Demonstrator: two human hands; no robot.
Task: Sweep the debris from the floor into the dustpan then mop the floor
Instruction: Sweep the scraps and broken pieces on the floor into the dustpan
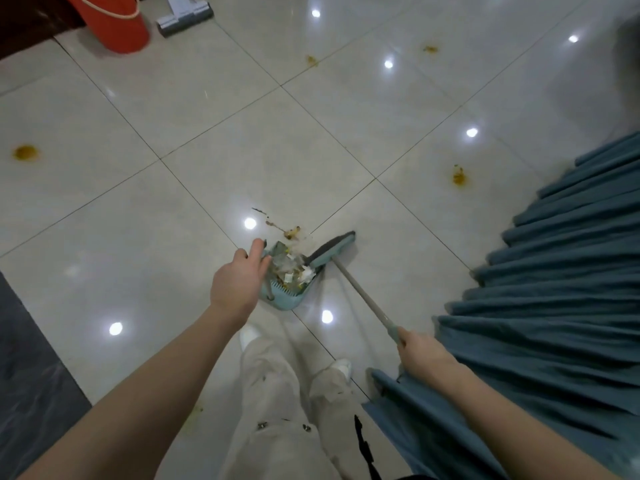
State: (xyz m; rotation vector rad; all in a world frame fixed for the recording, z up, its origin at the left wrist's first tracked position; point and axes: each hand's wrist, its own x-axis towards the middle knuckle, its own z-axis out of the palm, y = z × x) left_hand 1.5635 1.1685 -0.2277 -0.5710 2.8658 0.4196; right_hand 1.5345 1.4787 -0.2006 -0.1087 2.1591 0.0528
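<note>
A light-blue dustpan (289, 299) stands on the glossy tile floor in the middle of the head view, filled with paper scraps and other debris (294, 271). My left hand (239, 282) is over its left side and holds the upright dustpan handle, which is mostly hidden under the palm. My right hand (415, 344) grips the pale broom handle (363, 296). The grey-and-teal broom head (332, 247) sits at the dustpan's mouth, against the debris. A brown smear (291, 232) lies on the tile just beyond the pan.
Brown-yellow stains mark the floor at the left (25, 153), right (460, 176) and far side (311, 60). A red bucket (117, 22) and a grey mop head (183, 17) stand at the top left. A teal curtain (554, 306) hangs at my right. A dark floor strip (27, 358) borders the left.
</note>
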